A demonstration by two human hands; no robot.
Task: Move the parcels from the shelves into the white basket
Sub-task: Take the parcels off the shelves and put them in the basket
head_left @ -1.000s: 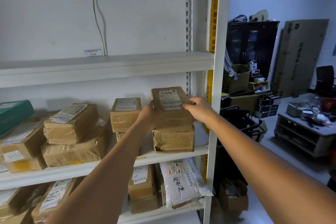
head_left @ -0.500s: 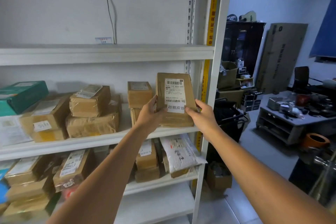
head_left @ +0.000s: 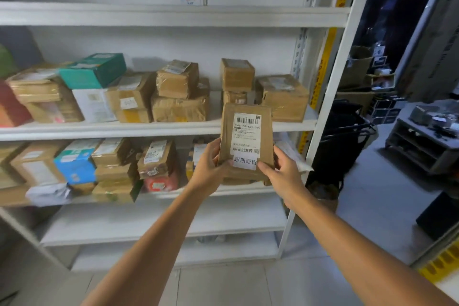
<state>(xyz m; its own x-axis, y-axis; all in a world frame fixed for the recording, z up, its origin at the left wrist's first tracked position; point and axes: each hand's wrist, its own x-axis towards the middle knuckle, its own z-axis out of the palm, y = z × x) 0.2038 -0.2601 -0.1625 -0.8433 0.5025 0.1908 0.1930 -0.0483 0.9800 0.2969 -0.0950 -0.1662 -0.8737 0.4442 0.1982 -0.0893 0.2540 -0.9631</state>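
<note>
step: carry | left grip [head_left: 211,169], right grip [head_left: 283,176] pinch parcel [head_left: 244,139] between them by lower edges | shelves [head_left: 124,129] beyond | next: I seek basket, unseen

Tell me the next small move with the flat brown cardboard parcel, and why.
Probably carry the flat brown cardboard parcel off to find the basket: left hand and right hand grip it, clear of the white metal shelves; no basket is visible.
</note>
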